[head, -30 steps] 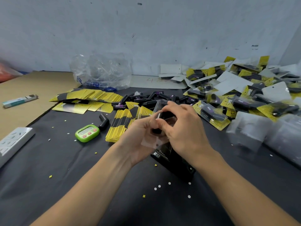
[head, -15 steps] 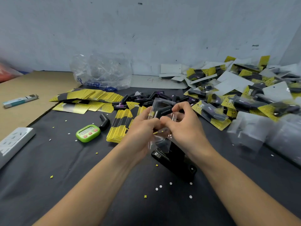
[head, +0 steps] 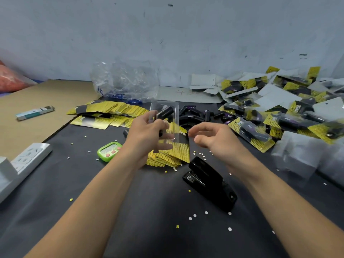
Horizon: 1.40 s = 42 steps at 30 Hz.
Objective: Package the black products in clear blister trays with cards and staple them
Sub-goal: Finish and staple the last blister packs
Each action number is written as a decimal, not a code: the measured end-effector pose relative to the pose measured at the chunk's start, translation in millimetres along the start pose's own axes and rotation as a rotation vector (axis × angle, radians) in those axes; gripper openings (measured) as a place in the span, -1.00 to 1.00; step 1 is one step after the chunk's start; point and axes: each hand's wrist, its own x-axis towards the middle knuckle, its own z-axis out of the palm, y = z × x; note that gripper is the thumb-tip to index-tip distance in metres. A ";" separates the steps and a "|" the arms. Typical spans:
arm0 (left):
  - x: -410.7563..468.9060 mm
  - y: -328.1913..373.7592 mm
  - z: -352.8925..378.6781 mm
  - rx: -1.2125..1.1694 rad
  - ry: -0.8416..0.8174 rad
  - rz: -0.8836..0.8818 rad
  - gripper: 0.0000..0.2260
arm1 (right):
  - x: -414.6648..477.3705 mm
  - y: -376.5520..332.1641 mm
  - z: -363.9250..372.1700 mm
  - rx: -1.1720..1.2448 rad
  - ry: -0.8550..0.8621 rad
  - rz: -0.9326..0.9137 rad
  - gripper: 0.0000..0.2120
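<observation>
Tray [head: 175,120] long axis upright; pinched by left hand [head: 147,136]; right hand [head: 216,140] loosely spread

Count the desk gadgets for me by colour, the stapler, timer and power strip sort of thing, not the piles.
Black, the stapler: 1
Green, the timer: 1
White, the power strip: 1
Total: 3

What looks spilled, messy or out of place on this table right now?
Small white and yellow paper bits are scattered over the black mat around the stapler, like spilled punch waste. The finished packs at right lie in a loose, tumbled heap, not stacked. The blister tray in the left hand looks fine.
</observation>
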 end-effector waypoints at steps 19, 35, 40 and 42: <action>29.9 0.9 -41.4 0.139 -0.013 -0.009 -0.21 | 58.8 -5.0 23.5 -0.748 -0.367 0.079 -0.58; 16.2 -20.1 -3.7 -0.026 -0.055 -0.023 -0.32 | -24.6 -27.6 -44.1 0.140 0.319 -0.046 -0.85; 0.0 -22.9 15.8 -0.105 -0.162 -0.029 -0.54 | -31.7 -30.2 -29.0 0.283 0.041 0.094 -0.85; -6.1 -20.2 22.9 -0.188 -0.145 -0.035 -0.67 | -31.6 -26.6 -20.6 0.198 0.015 0.112 -0.62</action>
